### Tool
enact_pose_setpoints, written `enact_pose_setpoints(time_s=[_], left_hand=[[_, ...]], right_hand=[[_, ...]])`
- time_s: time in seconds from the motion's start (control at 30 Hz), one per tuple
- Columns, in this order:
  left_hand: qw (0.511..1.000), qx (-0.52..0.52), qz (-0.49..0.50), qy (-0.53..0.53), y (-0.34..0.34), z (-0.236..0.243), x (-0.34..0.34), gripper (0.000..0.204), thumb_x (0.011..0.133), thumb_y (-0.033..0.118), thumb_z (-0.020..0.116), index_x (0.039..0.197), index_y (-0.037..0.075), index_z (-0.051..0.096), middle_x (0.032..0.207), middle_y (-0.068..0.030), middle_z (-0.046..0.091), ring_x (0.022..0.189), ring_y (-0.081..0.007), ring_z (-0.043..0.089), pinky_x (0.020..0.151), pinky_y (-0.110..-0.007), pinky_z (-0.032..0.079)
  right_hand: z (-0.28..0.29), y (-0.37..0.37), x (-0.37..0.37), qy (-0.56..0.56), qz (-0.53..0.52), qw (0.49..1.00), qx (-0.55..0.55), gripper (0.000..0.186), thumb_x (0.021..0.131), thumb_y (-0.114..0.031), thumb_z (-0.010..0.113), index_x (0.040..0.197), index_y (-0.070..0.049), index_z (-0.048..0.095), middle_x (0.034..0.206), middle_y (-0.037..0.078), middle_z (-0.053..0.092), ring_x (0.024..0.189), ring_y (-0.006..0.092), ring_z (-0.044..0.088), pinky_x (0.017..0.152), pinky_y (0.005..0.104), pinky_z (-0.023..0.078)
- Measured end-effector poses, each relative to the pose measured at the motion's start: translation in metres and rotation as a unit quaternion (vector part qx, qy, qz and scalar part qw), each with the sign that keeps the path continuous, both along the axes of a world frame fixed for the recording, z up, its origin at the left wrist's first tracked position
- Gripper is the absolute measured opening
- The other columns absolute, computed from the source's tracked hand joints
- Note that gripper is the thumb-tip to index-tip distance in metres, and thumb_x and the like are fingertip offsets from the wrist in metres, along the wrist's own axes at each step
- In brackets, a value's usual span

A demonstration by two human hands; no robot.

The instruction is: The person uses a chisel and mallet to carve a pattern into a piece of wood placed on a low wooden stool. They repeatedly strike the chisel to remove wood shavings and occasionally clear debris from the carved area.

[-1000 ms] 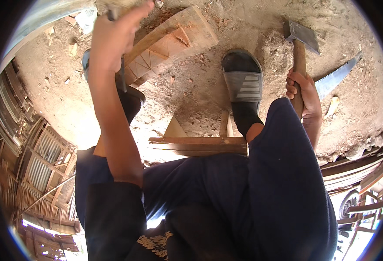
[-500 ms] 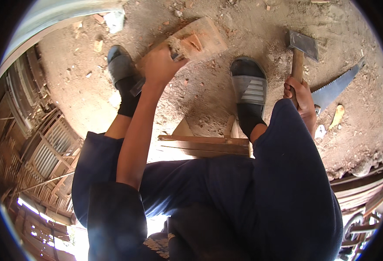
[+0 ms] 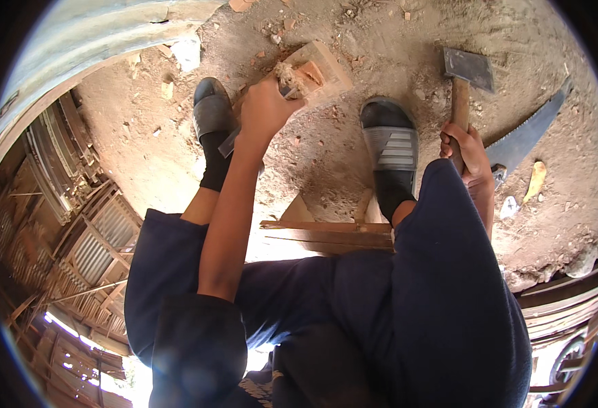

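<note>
Littered earthen ground. Right hand grips a hammer; left hand curls around a dark tool (mostly hidden). Beyond, grounded: board, the cut toward its right end seemingly opened, shavings uncleared; remainder concealed.

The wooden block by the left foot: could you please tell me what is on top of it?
A reddish-brown patch shows on the wooden block. The left hand and the frayed tool it holds cover part; what lies beneath them cannot be seen.
</note>
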State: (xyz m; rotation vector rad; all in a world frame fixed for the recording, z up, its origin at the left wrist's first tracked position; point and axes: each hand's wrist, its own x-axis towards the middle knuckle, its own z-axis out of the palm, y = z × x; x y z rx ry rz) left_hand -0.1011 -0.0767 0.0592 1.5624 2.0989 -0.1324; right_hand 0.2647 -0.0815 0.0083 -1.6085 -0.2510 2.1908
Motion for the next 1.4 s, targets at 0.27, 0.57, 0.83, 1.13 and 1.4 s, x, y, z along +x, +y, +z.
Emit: enact_pose_setpoints(time_s=[0.27, 0.57, 0.83, 1.13, 1.4], left_hand=[[0.919, 0.113, 0.275, -0.261, 0.051, 0.044, 0.012, 0.041, 0.076, 0.039, 0.075, 0.078, -0.001, 0.066, 0.064, -0.0045, 0.063, 0.057, -0.0181, 0.059, 0.056, -0.034, 0.049], [0.706, 0.240, 0.384, -0.545, 0.093, 0.060, 0.023, 0.026, 0.088, 0.024, 0.063, 0.073, 0.015, 0.044, 0.052, 0.0066, 0.036, 0.037, -0.0056, 0.031, 0.037, -0.022, 0.022], [0.666, 0.261, 0.405, -0.569, 0.091, 0.041, 0.026, 0.028, 0.086, 0.023, 0.065, 0.072, 0.016, 0.041, 0.052, 0.0063, 0.034, 0.038, -0.0062, 0.030, 0.038, -0.022, 0.024], [0.720, 0.230, 0.318, -0.572, 0.134, 0.026, 0.037, 0.017, 0.085, 0.022, 0.065, 0.077, 0.011, 0.055, 0.054, 0.0065, 0.038, 0.042, -0.0062, 0.035, 0.040, -0.023, 0.028], [0.897, 0.153, 0.101, -0.401, 0.142, 0.011, 0.100, 0.023, 0.083, 0.023, 0.070, 0.079, 0.000, 0.068, 0.069, -0.0107, 0.066, 0.066, -0.0190, 0.066, 0.062, -0.031, 0.051]], right_hand=[[-0.007, 0.015, 0.004, 0.077, -0.012, 0.997, 0.005, 0.026, 0.088, -0.027, 0.056, 0.101, -0.005, 0.051, 0.075, 0.003, 0.050, 0.059, 0.0116, 0.049, 0.056, 0.0263, 0.043], [-0.005, 0.020, -0.006, 0.089, -0.042, 0.995, -0.004, 0.029, 0.089, -0.024, 0.056, 0.108, -0.004, 0.049, 0.079, 0.004, 0.050, 0.060, 0.0103, 0.046, 0.055, 0.0247, 0.040], [-0.004, 0.017, -0.016, 0.072, -0.068, 0.995, -0.011, 0.031, 0.088, -0.021, 0.058, 0.111, -0.002, 0.048, 0.080, 0.005, 0.049, 0.060, 0.0096, 0.045, 0.055, 0.0243, 0.039], [-0.002, 0.016, -0.015, 0.039, -0.068, 0.997, -0.013, 0.031, 0.089, -0.021, 0.058, 0.111, -0.002, 0.048, 0.079, 0.004, 0.049, 0.060, 0.0094, 0.045, 0.055, 0.0244, 0.039], [0.001, 0.023, -0.019, -0.031, -0.030, 0.999, -0.031, 0.029, 0.092, -0.022, 0.057, 0.111, -0.003, 0.049, 0.073, 0.004, 0.050, 0.054, 0.0100, 0.045, 0.050, 0.0245, 0.038]])
